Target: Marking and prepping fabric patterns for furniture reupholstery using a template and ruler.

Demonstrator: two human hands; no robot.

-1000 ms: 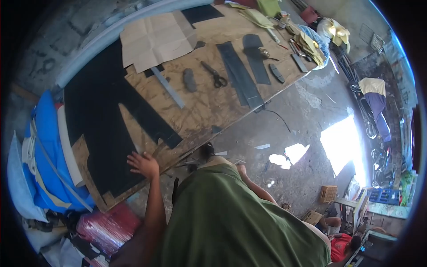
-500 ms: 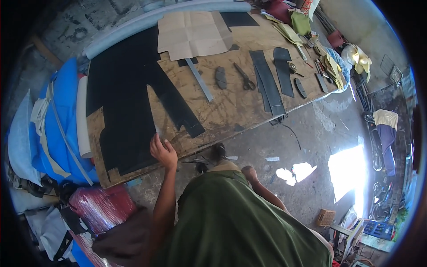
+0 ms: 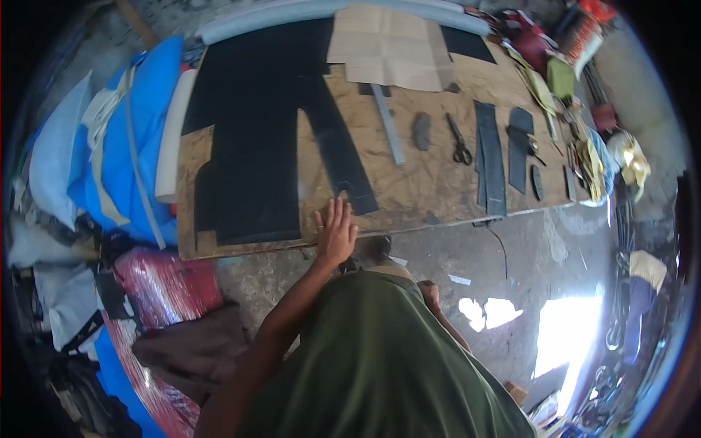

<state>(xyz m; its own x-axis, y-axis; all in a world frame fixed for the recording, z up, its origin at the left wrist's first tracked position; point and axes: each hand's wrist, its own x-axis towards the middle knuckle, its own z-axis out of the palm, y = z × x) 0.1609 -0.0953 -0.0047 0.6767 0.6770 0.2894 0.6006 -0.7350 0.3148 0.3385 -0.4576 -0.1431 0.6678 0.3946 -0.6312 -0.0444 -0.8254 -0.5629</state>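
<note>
My left hand [image 3: 336, 231] is open, fingers extended over the near edge of the worktable [image 3: 409, 204], at the lower end of a large black material piece [image 3: 248, 175] with a narrow leg. My right hand [image 3: 429, 294] hangs low beside my green-clad body, fingers curled; anything inside is hidden. Around the black piece lie a beige paper sheet [image 3: 387, 44], a metal ruler [image 3: 387, 128], a dark oblong block [image 3: 421, 131], black scissors [image 3: 460, 146] and narrow dark strips [image 3: 488, 157].
A pale roll [image 3: 248, 25] runs along the back. Blue bundles [image 3: 139, 146] stand left, above a red wrapped bundle [image 3: 161, 285]. Tools and yellow pieces [image 3: 588, 164] crowd the table's right end. Sunlit patches [image 3: 562, 332] and scraps lie on the concrete floor.
My view has swung, so the table sits higher and straighter. My left hand has moved rightward along the black piece to its narrow leg. The person in red at lower right has left view.
</note>
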